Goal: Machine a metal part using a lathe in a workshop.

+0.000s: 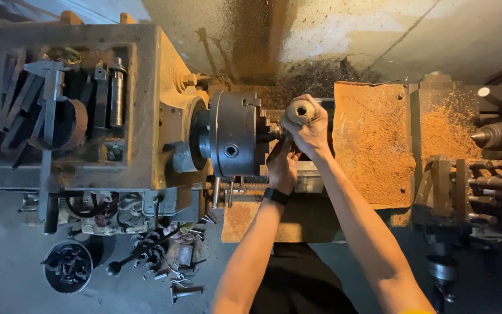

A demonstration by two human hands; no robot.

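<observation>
I look down on a metal lathe. Its round grey chuck (232, 141) sits at the centre, with a small workpiece sticking out of its right face. My right hand (309, 131) is closed around a thick tubular handle (301, 111) whose hollow end faces up, just right of the chuck. My left hand (282, 166), with a dark band at the wrist, reaches in below it and touches the area at the chuck jaws; its fingers are partly hidden behind the right hand, so its grip is unclear.
The headstock (146, 110) at left carries a tray of tools, including a caliper (50, 104). A chip-covered carriage plate (373, 145) lies to the right, the tailstock centre (495, 136) beyond it. A bucket of scrap (68, 266) and loose parts sit on the floor.
</observation>
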